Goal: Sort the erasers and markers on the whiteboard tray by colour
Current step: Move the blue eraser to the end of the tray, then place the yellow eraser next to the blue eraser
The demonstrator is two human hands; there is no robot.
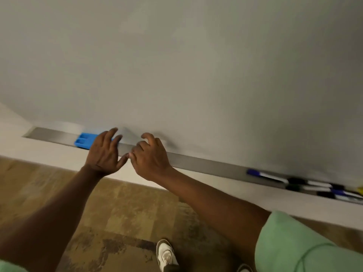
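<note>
Head view. Whiteboard (196, 65) fills the upper frame; grey tray (206, 163) runs along its lower edge from 9 o'clock down toward 4 o'clock.

Blue eraser (84, 141) on the tray at about 9 o'clock of frame centre, its right end hidden under the left hand (104, 154). Left hand palm down, fingers spread and loose, fingertips over the eraser's right end; contact not resolvable, nothing clasped.

Right hand (151, 158) just beside the left at its 3 o'clock, thumbs nearly touching. Fingers curled, hooked above the tray edge, empty.

Markers (306, 186) clustered on the tray at 4 o'clock, well apart from both hands: blue, black and green caps, overlapping. Yellow object (360, 190) at the frame edge, too cropped to identify.

Motion blur throughout.

Green sleeve (306, 246) at 5 o'clock. White shoe (166, 254) on brown floor (59, 193) at 6 o'clock.
</note>
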